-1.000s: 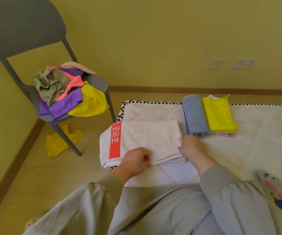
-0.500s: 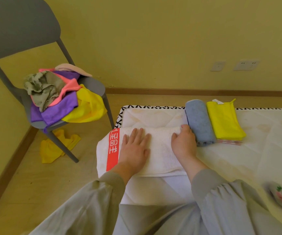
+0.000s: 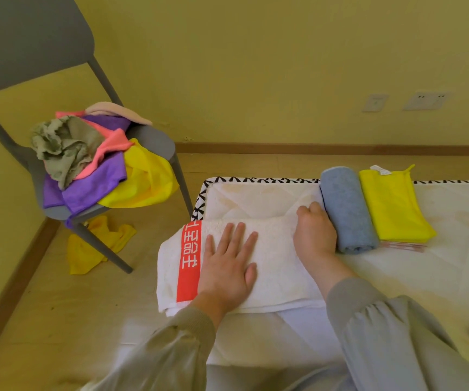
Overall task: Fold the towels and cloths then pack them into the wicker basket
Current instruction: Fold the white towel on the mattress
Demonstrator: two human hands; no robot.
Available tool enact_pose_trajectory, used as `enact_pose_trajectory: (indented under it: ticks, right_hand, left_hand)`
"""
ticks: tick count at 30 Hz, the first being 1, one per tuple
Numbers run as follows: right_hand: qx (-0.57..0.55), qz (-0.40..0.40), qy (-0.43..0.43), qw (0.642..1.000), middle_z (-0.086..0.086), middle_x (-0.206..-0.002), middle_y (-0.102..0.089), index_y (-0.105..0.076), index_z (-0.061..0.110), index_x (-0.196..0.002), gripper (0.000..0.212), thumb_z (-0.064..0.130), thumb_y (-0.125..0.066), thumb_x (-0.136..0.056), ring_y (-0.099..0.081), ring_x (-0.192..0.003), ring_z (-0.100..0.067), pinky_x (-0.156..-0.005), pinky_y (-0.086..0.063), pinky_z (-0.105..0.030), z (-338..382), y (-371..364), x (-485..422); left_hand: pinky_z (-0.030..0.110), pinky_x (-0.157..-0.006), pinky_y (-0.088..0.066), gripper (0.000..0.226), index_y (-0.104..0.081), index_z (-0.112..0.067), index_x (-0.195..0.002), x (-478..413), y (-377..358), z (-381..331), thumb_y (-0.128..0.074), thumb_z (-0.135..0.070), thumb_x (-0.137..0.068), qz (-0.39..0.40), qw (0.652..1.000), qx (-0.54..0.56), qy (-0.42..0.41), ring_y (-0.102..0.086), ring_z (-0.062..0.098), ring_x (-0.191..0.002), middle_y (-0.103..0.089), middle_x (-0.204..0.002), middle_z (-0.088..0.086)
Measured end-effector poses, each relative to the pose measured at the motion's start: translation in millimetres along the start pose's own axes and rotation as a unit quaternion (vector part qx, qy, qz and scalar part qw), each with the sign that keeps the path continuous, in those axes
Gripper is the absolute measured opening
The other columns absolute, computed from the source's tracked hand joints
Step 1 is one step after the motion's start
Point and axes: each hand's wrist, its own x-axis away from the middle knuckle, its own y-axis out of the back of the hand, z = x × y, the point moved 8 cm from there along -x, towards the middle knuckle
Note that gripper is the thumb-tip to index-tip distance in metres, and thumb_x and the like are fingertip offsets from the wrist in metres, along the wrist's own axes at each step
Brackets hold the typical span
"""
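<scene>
A white towel (image 3: 278, 266) with a red band lies folded at the left corner of the white mattress (image 3: 439, 266). My left hand (image 3: 227, 266) lies flat on it, fingers straight. My right hand (image 3: 315, 235) has its fingers curled at the towel's far right corner and pinches the edge there. Right of it lie a rolled blue towel (image 3: 346, 210) and a folded yellow cloth (image 3: 391, 207) on a pinkish folded cloth (image 3: 402, 245). No wicker basket is in view.
A grey chair (image 3: 154, 139) at the left holds a heap of loose cloths (image 3: 95, 165): olive, pink, purple, yellow. Another yellow cloth (image 3: 92, 249) lies on the wooden floor under it. The yellow wall with sockets (image 3: 425, 100) runs behind.
Both hands moved from the towel's near edge onto its top. The left hand went from curled to flat, and the right hand slid to the far right corner.
</scene>
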Motion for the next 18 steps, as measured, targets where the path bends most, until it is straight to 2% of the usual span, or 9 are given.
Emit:
enact_pose_trajectory:
  ticks: [2,4,6,8,10,12,15,16,18]
  right_hand:
    - [0.043,0.008,0.000,0.999,-0.012,-0.137,-0.035,-0.046,0.013,-0.128,0.037,0.011,-0.045,-0.091,-0.038,-0.122,-0.028,-0.099,-0.037,-0.037,6,2,2]
    - [0.007,-0.020,0.044,0.999,-0.011,-0.153,-0.016,-0.030,0.015,-0.143,0.054,0.013,-0.043,-0.091,-0.020,-0.139,-0.029,-0.113,-0.020,-0.039,22,11,8]
    - [-0.029,-0.013,0.108,0.994,-0.008,-0.159,-0.006,-0.020,0.014,-0.149,0.058,0.016,-0.038,-0.095,-0.007,-0.146,-0.024,-0.117,-0.010,-0.039,34,7,20]
    - [-0.006,0.067,0.136,0.988,-0.003,-0.160,0.002,-0.008,0.016,-0.152,0.055,0.031,-0.024,-0.101,0.002,-0.147,-0.018,-0.119,-0.002,-0.040,31,-18,32]
    - [0.022,0.151,0.079,0.985,0.001,-0.160,0.009,0.001,0.020,-0.152,0.058,0.041,-0.013,-0.100,0.010,-0.146,-0.014,-0.119,0.004,-0.043,14,-45,37]
    - [0.027,0.161,0.021,0.986,0.000,-0.159,0.011,0.004,0.018,-0.152,0.059,0.039,-0.013,-0.100,0.012,-0.146,-0.015,-0.118,0.005,-0.047,9,-49,36]
    - [0.029,0.129,0.042,0.990,-0.006,-0.158,0.016,0.006,0.015,-0.152,0.060,0.038,-0.016,-0.100,0.016,-0.146,-0.022,-0.117,0.007,-0.050,34,-38,40]
    - [0.022,0.119,0.071,0.990,-0.006,-0.158,0.019,0.007,0.016,-0.152,0.060,0.039,-0.015,-0.100,0.018,-0.145,-0.022,-0.116,0.008,-0.049,45,-34,44]
    - [-0.004,0.114,0.124,0.986,-0.005,-0.157,0.021,0.008,0.019,-0.151,0.061,0.043,-0.015,-0.100,0.020,-0.144,-0.022,-0.115,0.010,-0.048,71,-28,54]
  left_hand:
    - [0.050,-0.115,0.014,0.061,0.013,-0.033,-0.150,0,0,1,-0.006,-0.048,-0.093,0.001,1.000,-0.001,0.002,0.029,0.020,-0.141,0.024,-0.155,-0.003]
    - [0.049,-0.115,0.015,0.063,0.013,-0.031,-0.150,-1,0,1,-0.006,-0.048,-0.092,0.003,1.000,-0.005,0.004,0.028,0.020,-0.141,0.024,-0.155,-0.003]
    - [0.047,-0.115,0.015,0.065,0.013,-0.026,-0.150,-1,-1,2,-0.006,-0.048,-0.092,0.002,1.000,-0.004,0.008,0.028,0.018,-0.141,0.025,-0.154,-0.003]
    - [0.045,-0.116,0.014,0.068,0.011,-0.021,-0.151,-2,-1,1,-0.007,-0.048,-0.092,-0.006,1.000,0.003,0.005,0.026,0.016,-0.141,0.023,-0.154,-0.003]
    - [0.043,-0.116,0.014,0.068,0.007,-0.018,-0.152,-1,-2,2,-0.010,-0.048,-0.093,-0.014,1.000,0.024,-0.003,0.024,0.013,-0.141,0.019,-0.156,-0.003]
    - [0.041,-0.119,0.010,0.067,-0.003,-0.017,-0.153,2,1,3,-0.012,-0.046,-0.093,-0.031,0.997,0.063,-0.022,0.020,0.009,-0.142,0.011,-0.158,-0.005]
    - [0.039,-0.120,-0.001,0.060,-0.041,-0.018,-0.143,14,18,20,-0.020,-0.038,-0.091,-0.126,0.974,0.187,-0.006,-0.001,0.009,-0.144,-0.019,-0.158,-0.001]
    - [0.041,-0.119,-0.006,0.054,-0.051,-0.017,-0.136,19,25,34,-0.026,-0.033,-0.091,-0.178,0.961,0.210,0.027,-0.011,0.015,-0.145,-0.028,-0.155,0.004]
    - [0.045,-0.117,-0.015,0.042,-0.055,-0.014,-0.131,29,29,76,-0.038,-0.020,-0.093,-0.253,0.924,0.243,0.150,-0.020,0.026,-0.144,-0.034,-0.151,0.009]
